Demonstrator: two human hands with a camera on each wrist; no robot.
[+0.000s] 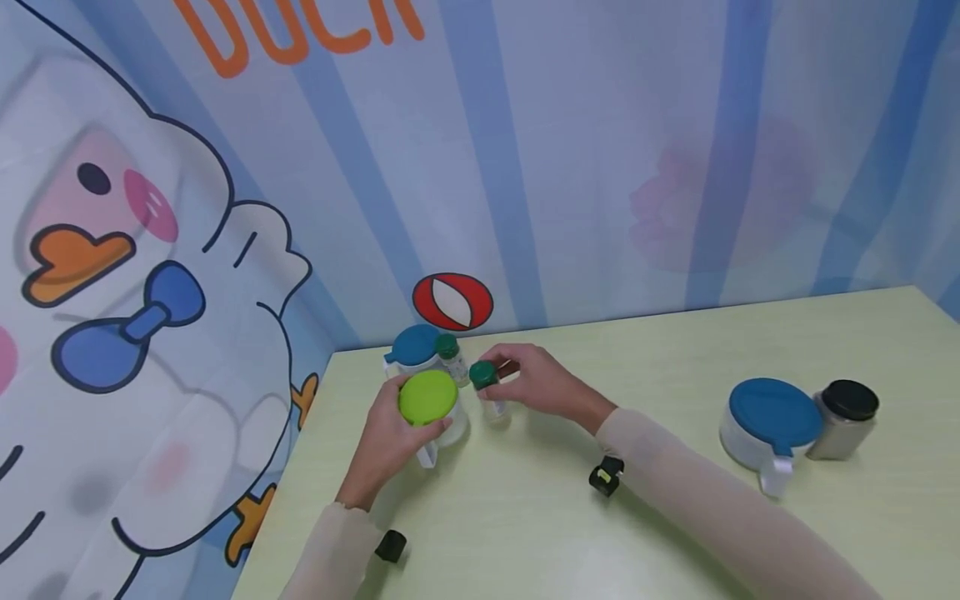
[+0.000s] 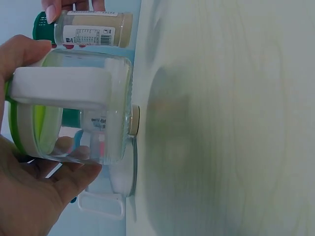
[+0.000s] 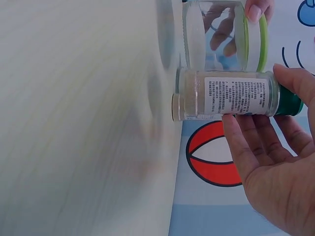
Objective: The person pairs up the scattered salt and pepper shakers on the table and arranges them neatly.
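Observation:
My left hand [image 1: 386, 442] grips a clear jar [image 2: 118, 132] with a lime-green lid [image 1: 427, 398] and a white handle, fingers on one side and thumb on the other. Right beside it, my right hand [image 1: 536, 379] holds a spice bottle [image 3: 236, 96] by its dark green cap [image 1: 483, 374]. Pale powder and a printed label show on this bottle. Both held containers stand upright, their bases close over the table. Just behind them are a second green-capped spice bottle [image 1: 452, 360] and a blue-lidded jar [image 1: 414, 347], partly hidden by the lime-lidded one.
On the table's right side another blue-lidded jar [image 1: 772, 425] with a handle stands against a black-lidded square jar [image 1: 843, 421]. A printed cloth backdrop [image 1: 585, 167] rises along the table's [image 1: 660, 533] back edge. Small black devices [image 1: 606, 475] sit by both sleeves.

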